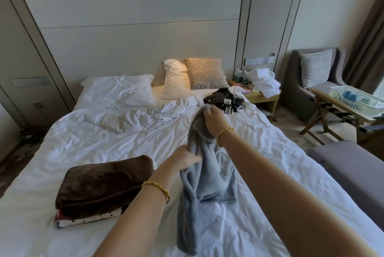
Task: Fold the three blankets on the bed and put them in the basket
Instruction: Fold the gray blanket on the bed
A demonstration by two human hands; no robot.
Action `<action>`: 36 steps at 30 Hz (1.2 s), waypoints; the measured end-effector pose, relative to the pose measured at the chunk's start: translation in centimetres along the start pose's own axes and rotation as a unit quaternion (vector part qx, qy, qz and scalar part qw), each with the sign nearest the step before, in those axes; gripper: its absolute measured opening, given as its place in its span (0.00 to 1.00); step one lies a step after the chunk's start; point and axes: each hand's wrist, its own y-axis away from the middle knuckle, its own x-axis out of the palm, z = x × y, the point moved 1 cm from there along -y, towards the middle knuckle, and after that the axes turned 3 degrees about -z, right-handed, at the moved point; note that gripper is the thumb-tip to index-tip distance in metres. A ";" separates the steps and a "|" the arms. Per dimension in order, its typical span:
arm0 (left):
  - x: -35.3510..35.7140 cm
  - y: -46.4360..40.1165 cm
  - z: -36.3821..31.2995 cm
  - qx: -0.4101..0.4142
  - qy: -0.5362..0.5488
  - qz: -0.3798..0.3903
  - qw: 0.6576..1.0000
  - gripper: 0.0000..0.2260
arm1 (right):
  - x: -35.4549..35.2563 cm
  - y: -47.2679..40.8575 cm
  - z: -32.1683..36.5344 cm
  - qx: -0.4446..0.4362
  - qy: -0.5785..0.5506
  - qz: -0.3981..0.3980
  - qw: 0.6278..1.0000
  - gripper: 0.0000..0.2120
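Note:
A grey-blue blanket (207, 184) hangs bunched above the white bed (104, 142). My right hand (214, 120) grips its top end, raised over the bed's middle. Lower down, my left hand (185, 159) grips the blanket's left side. Its bottom end trails onto the sheet near me. A brown blanket (101, 184) lies folded at the left, stacked on a folded white blanket with dark dots and red trim (87, 220). A pale plastic basket (357, 99) stands on a wooden rack at the far right.
A heap of black devices and cables (223, 99) lies on the bed behind the hands. Pillows (118, 88) sit at the headboard. A bedside table (259, 90) carries bottles and white robes. An armchair (309, 78) and a grey bench (353, 165) stand right of the bed.

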 end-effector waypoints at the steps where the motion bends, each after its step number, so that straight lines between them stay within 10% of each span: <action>1: 0.4 -0.1 0.9 -0.030 0.005 0.004 1.000 0.10 | -1.0 -0.5 0.4 0.017 -0.044 -0.048 0.998 0.15; 5: 1.3 -0.3 4.9 -0.116 0.038 -0.038 0.992 0.14 | -5.8 -2.1 0.3 0.058 -0.131 -0.154 0.978 0.14; 9: -0.8 -1.4 4.6 -0.127 0.087 -0.179 0.972 0.17 | -6.2 -1.5 -2.1 0.034 0.036 -0.115 0.992 0.11; 18: -2.4 -3.4 -5.0 0.074 0.045 -0.087 0.993 0.09 | -1.0 0.3 -5.1 0.022 0.169 0.338 0.926 0.27; 23: -1.9 -3.0 -4.9 0.100 0.041 -0.093 0.990 0.03 | -1.8 -0.8 -7.0 -0.027 0.239 0.226 0.944 0.13; 28: 0.0 -2.4 -2.6 0.128 0.006 0.002 0.992 0.26 | -3.3 -1.5 -5.0 -0.067 0.094 0.155 0.981 0.04; 36: 3.7 -2.0 -1.9 -0.032 0.021 0.144 0.989 0.25 | -6.1 -2.2 -2.7 -0.055 -0.050 0.107 0.991 0.06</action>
